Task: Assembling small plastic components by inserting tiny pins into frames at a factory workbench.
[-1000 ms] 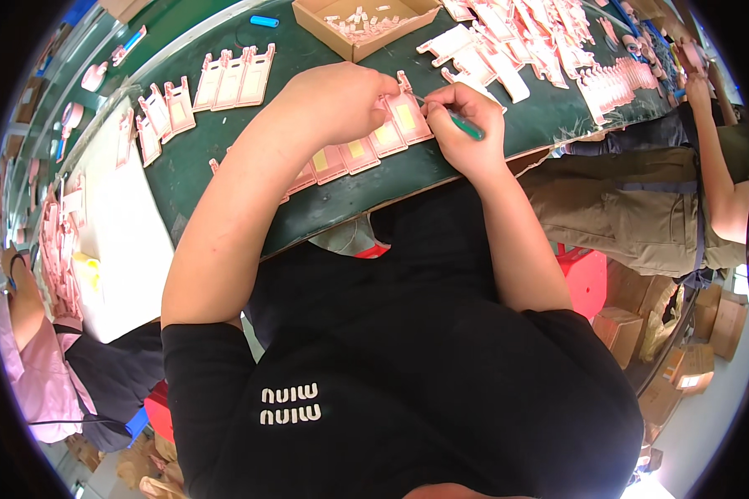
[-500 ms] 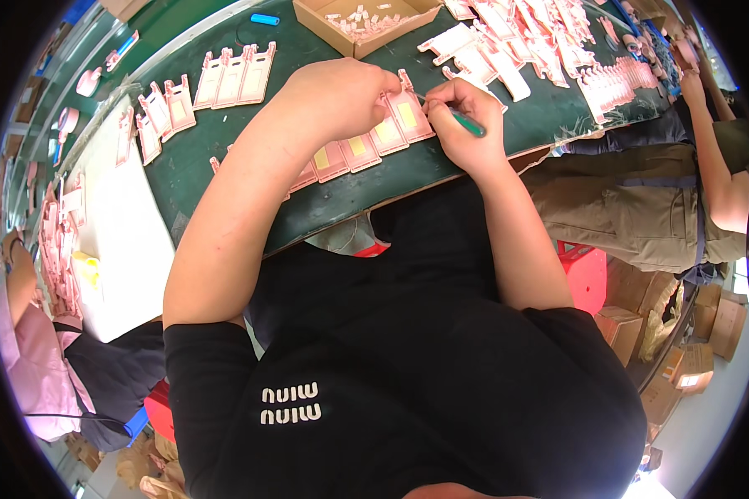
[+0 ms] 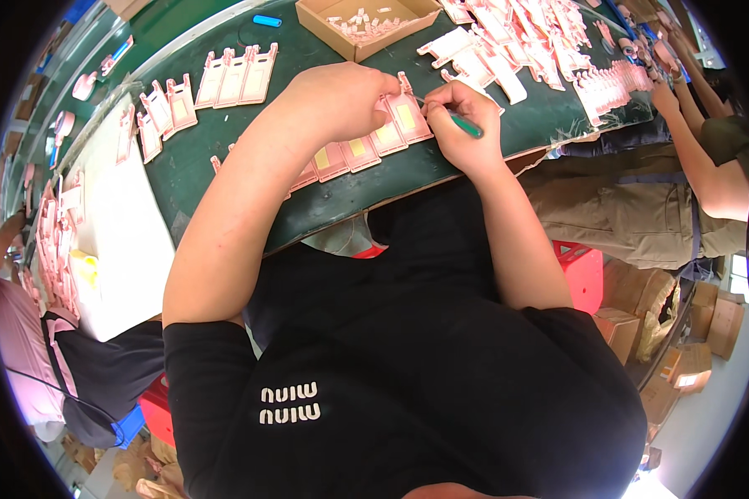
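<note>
A row of flat pink plastic parts [image 3: 409, 122] with yellow patches lies near the front edge of the table, partly under my left forearm. My left hand [image 3: 354, 98] is over the row, its fingers bent and pressed together by the top end of the parts. What it pinches, if anything, is hidden. To its right, my right hand [image 3: 472, 137] grips a slim green-handled tool [image 3: 466, 125], whose kind I cannot make out. The tool's front end points left, toward the top of the rightmost part. Both hands are close together.
A cardboard box [image 3: 354, 40] of small pink pieces stands at the back. Piled pink parts [image 3: 508, 54] lie to the right, and more groups [image 3: 237, 76] to the left. A blue cylinder [image 3: 266, 21] lies behind. Other people [image 3: 716, 179] work at both sides.
My hands stay almost in place, the right one shifting very slightly left. At the right, a co-worker's arms have moved in toward the pink parts; the person at left has shifted.
</note>
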The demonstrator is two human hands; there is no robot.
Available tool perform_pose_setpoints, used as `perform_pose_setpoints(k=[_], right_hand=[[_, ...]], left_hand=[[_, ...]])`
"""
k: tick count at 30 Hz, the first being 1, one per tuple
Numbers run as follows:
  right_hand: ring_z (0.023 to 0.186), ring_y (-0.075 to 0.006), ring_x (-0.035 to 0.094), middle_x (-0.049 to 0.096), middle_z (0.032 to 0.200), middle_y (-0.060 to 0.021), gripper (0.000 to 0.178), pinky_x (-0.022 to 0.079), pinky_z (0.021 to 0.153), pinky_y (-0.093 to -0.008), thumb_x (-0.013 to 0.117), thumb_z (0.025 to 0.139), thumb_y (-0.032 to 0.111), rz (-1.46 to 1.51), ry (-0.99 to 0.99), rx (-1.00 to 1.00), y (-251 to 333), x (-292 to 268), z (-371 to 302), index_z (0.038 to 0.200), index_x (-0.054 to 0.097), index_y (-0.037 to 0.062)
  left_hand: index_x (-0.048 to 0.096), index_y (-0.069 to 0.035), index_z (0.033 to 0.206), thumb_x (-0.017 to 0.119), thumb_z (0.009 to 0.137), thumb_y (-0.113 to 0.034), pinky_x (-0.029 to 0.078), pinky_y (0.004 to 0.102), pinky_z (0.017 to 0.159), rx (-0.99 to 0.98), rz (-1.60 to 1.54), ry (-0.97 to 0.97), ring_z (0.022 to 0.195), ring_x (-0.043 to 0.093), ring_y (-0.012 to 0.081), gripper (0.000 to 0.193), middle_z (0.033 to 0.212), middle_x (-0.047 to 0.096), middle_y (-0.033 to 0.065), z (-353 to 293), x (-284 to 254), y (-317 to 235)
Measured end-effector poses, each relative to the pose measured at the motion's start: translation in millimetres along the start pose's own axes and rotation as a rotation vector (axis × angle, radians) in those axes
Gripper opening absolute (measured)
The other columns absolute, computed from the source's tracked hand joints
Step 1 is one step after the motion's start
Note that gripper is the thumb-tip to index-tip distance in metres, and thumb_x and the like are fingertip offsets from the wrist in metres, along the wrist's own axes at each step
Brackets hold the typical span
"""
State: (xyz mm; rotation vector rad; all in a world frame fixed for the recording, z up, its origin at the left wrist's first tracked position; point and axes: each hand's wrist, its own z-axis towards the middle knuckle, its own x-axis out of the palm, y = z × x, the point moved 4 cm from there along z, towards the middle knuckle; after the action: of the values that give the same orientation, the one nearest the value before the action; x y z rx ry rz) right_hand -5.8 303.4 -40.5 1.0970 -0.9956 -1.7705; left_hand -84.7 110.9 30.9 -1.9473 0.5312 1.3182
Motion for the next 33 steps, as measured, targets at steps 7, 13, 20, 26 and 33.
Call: perform_pose_setpoints(k=[7,13,20,26,33], right_hand=[[0.076,-0.0064,0.065,0.074,0.084,-0.0022,0.006,0.053,0.069,-0.0259,0.071,0.097,0.002,0.054,0.069,-0.055,6.0,-0.2,-0.4,0.093,0.073,-0.0018],[0.079,-0.0067,0.067,0.075,0.087,-0.0027,0.006,0.054,0.073,-0.0255,0.073,0.098,0.002,0.051,0.137,-0.016,11.0,2.9,0.1,0.096,0.075,-0.0024],[0.080,-0.0069,0.067,0.075,0.088,-0.0032,0.006,0.054,0.073,-0.0257,0.074,0.099,0.003,0.036,0.127,-0.011,9.4,4.0,1.0,0.096,0.075,-0.0027],[0.080,-0.0064,0.065,0.074,0.088,-0.0027,0.005,0.053,0.073,-0.0255,0.073,0.099,0.001,0.044,0.146,-0.030,11.0,5.1,0.3,0.095,0.073,-0.0020],[0.079,-0.0059,0.064,0.073,0.087,-0.0010,0.005,0.052,0.071,-0.0256,0.072,0.099,0.001,0.050,0.166,-0.081,7.5,6.3,1.7,0.094,0.072,-0.0006]], left_hand=[[0.070,-0.021,0.143,0.076,0.094,-0.020,0.060,0.0463,0.094,0.036,-0.126,0.036,0.110,0.076,0.0329,0.050,0.118,0.080,0.0132,0.2,-0.5,8.0],[0.069,-0.024,0.144,0.086,0.086,-0.026,0.061,0.0450,0.093,0.026,-0.112,0.046,0.109,0.076,0.0319,0.060,0.115,0.079,0.0113,-1.6,-4.0,5.0],[0.070,-0.024,0.143,0.088,0.083,-0.027,0.061,0.0456,0.092,0.014,-0.100,0.060,0.110,0.076,0.0314,0.063,0.115,0.079,0.0108,-2.3,-7.6,2.5],[0.070,-0.024,0.143,0.089,0.083,-0.028,0.061,0.0458,0.092,0.020,-0.082,0.063,0.110,0.076,0.0311,0.064,0.116,0.080,0.0105,-2.5,-7.7,0.9],[0.069,-0.025,0.145,0.089,0.083,-0.027,0.061,0.0456,0.094,0.018,-0.075,0.040,0.113,0.076,0.0315,0.065,0.119,0.080,0.0097,-3.5,-1.3,3.3]])
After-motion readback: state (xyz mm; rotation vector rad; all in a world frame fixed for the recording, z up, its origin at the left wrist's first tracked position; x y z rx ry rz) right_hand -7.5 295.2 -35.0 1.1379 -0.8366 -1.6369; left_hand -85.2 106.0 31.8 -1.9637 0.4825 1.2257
